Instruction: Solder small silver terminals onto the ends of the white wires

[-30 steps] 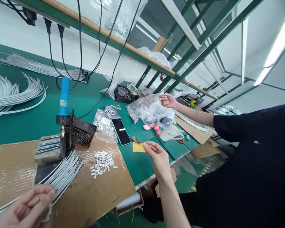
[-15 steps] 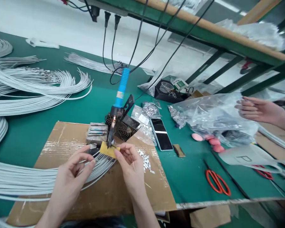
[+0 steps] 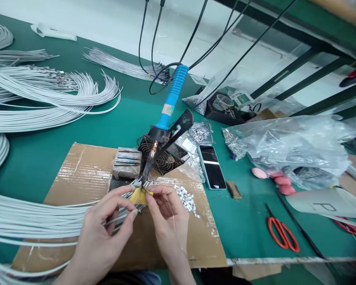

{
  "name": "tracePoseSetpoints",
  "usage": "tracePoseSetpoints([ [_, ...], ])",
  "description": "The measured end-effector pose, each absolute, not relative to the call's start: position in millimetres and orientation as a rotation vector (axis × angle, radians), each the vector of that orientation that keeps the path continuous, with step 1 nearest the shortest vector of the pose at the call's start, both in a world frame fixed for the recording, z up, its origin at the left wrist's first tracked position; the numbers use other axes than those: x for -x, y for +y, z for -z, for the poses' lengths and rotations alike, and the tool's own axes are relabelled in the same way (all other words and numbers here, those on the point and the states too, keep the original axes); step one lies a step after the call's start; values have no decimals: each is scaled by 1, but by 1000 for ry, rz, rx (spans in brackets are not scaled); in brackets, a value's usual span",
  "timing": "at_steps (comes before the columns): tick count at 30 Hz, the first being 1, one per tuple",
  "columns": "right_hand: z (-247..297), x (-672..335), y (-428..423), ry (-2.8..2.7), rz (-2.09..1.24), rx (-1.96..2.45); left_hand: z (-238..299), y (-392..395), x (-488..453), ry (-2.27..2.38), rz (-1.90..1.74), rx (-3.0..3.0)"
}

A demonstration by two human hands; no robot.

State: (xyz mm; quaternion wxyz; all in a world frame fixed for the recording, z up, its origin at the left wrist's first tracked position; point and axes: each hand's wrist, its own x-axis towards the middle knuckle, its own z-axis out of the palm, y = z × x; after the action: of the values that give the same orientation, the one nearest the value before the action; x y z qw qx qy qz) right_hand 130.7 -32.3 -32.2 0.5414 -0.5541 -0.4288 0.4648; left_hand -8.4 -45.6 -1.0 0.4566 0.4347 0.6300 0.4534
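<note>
A blue-handled soldering iron (image 3: 173, 99) stands tilted in a black holder, its tip pointing down. Below the tip, my right hand (image 3: 169, 217) pinches a thin yellow sponge (image 3: 139, 196), which is creased against the tip. A fine wire (image 3: 173, 219) trails over that palm. My left hand (image 3: 106, 225) is beside the sponge's left edge; its forefinger reaches the sponge, while thumb and another finger come together. What is between them, if anything, is hidden. Grey-white cables (image 3: 47, 215) run behind and under my left hand. Small metal pieces (image 3: 186, 200) lie right of my right hand.
Cardboard (image 3: 65, 174) covers the green table under my hands. A fan (image 3: 160, 156) and a block with metal rods (image 3: 127, 158) stand behind. To the right lie a phone (image 3: 212, 166), red-handled scissors (image 3: 281, 233), and plastic bags (image 3: 293, 138). Cable bundles (image 3: 41, 114) fill the left.
The view has shifted. My left hand has moved in to the sponge, and the flat sponge is now creased round the iron's tip. Another person's hand at the right has left the view.
</note>
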Motion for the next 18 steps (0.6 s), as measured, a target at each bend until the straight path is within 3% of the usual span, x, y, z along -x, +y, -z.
tracePoseSetpoints([
  [13,36,-131,-25,-962,-1080,1415,23,-34,14,1483,-1093,-966],
  [18,37,-186,-31,-881,-880,1616,23,-36,24,1486,-1075,-959],
])
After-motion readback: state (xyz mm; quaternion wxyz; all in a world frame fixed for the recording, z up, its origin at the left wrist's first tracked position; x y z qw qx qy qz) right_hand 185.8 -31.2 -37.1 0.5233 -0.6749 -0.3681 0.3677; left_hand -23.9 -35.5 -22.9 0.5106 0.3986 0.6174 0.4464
